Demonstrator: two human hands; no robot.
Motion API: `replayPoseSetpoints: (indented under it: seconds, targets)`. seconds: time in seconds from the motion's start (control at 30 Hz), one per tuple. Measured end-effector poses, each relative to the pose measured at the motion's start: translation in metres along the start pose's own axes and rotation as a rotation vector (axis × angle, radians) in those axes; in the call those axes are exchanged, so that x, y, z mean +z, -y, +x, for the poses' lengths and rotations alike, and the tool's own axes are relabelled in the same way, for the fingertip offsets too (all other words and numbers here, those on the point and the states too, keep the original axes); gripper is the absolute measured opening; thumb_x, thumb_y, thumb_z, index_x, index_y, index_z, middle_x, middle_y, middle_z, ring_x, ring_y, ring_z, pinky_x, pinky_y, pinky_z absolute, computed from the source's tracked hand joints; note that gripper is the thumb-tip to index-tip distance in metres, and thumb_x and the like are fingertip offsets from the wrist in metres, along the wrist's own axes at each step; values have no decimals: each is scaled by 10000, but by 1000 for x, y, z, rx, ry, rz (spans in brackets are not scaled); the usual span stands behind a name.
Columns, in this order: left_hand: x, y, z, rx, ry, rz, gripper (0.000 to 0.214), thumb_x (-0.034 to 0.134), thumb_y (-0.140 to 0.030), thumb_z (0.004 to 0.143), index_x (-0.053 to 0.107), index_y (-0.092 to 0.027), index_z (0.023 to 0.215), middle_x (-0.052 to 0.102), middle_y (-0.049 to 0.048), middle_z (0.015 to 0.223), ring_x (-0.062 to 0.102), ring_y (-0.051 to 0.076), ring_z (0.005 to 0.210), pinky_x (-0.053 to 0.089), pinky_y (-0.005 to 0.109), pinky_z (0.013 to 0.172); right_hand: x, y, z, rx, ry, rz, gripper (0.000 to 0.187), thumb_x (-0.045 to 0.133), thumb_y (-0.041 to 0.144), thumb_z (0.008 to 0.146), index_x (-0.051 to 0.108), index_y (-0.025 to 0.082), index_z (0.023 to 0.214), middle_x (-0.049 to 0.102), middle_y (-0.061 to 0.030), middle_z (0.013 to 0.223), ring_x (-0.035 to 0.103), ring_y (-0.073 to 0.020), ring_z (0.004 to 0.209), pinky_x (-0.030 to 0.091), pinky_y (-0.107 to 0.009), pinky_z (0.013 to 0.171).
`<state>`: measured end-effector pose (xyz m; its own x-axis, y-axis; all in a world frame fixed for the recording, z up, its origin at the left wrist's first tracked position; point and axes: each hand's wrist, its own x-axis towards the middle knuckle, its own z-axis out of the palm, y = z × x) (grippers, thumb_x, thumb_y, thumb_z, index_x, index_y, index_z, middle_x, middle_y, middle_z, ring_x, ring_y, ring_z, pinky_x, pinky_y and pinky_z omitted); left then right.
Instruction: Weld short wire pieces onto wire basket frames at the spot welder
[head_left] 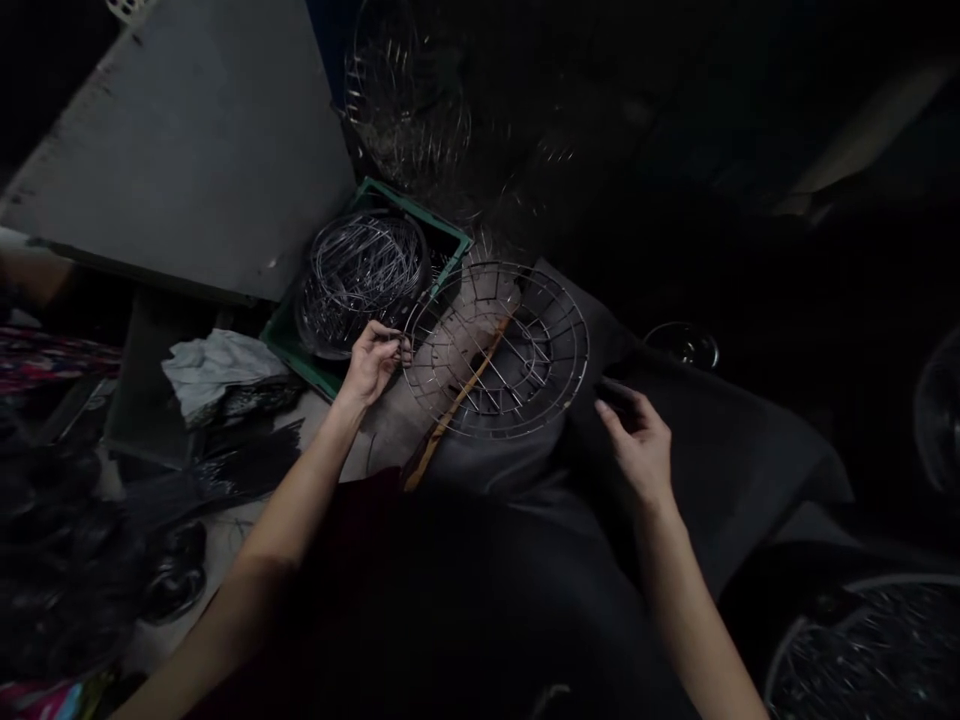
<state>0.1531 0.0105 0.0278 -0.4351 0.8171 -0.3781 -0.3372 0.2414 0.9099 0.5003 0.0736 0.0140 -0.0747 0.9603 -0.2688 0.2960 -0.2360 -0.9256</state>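
Observation:
A round wire frame point(491, 350), made of concentric rings, short spokes and straight bars across its middle, is held up over my lap. My left hand point(375, 362) pinches its outer ring at the left edge. My right hand point(641, 435) is off to the right of the frame, not touching the rim. Its thumb and fingers are bent and apart, and I see nothing between them, though the fingertips are in shadow. Under the frame, dark grey cloth point(495, 455) covers my legs, and an orange-yellow strip point(427, 455) runs beneath it.
A green crate point(409, 205) beyond my left hand holds a round container of loose bent wires point(367, 265). A grey panel point(202, 140) stands at upper left, with a pale rag point(217, 365) below. At lower right is a bin of small metal parts point(877, 650). Much of the right is dark.

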Motion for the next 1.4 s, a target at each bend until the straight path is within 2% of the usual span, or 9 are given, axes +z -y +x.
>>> replayPoseSetpoints:
  seconds: [0.2,0.63,0.87,1.0,1.1,1.2,1.23,1.3,1.4]
  targets:
    - [-5,13,8,-13,-1,-60,335,685,-292,616,426,-200,809,645,-34,681,608,84,573,501,197,565,12,-2,7,-62,-44,-73,280,714,407,708,653,183,866,671,-25,857,617,-167,809,499,-323,790]
    - [-17,24,8,-64,99,-120,444,804,-380,609,493,-204,873,664,-2,801,642,102,675,507,212,639,28,-1,13,-170,-30,-114,214,672,386,773,670,180,828,670,-6,774,608,-143,724,475,-259,692]
    - [-28,27,12,-79,147,-138,453,806,-385,627,495,-198,899,674,28,831,643,112,692,486,210,639,35,-4,13,-152,-26,-137,278,641,446,777,654,170,812,667,-17,769,607,-150,715,483,-271,689]
    - [-27,22,12,-98,129,-126,472,816,-382,614,480,-192,887,678,34,822,643,101,688,461,173,606,34,-3,12,-159,-30,-100,296,642,444,774,653,169,882,678,-37,855,625,-164,801,500,-302,769]
    - [-16,5,5,-56,108,-93,483,826,-394,596,481,-188,864,673,22,793,628,89,654,445,162,577,20,11,7,-178,-158,-86,312,657,417,771,650,165,954,676,-57,927,630,-178,861,497,-341,835]
    - [7,-25,-10,66,115,11,447,807,-407,623,522,-181,883,658,9,787,607,86,634,439,174,565,3,43,-2,-286,-371,-116,272,665,366,779,666,164,961,675,-65,910,636,-193,854,499,-355,831]
    - [18,-35,-16,112,137,60,426,786,-416,650,541,-178,904,652,10,797,599,86,638,438,180,567,0,56,-5,-340,-392,-138,252,668,345,780,676,170,961,677,-65,902,638,-197,844,499,-351,820]
    - [38,-53,-25,200,192,160,365,718,-427,730,572,-174,948,634,11,807,578,82,649,436,190,583,1,84,-9,-455,-319,-186,212,668,312,784,694,189,955,683,-59,887,642,-200,810,500,-330,775]
    - [65,-70,-38,292,218,239,293,681,-328,777,570,-182,1006,609,23,914,573,95,814,449,210,727,21,118,-13,-572,-38,-208,179,624,316,823,695,206,945,686,-43,895,641,-186,800,492,-303,745]
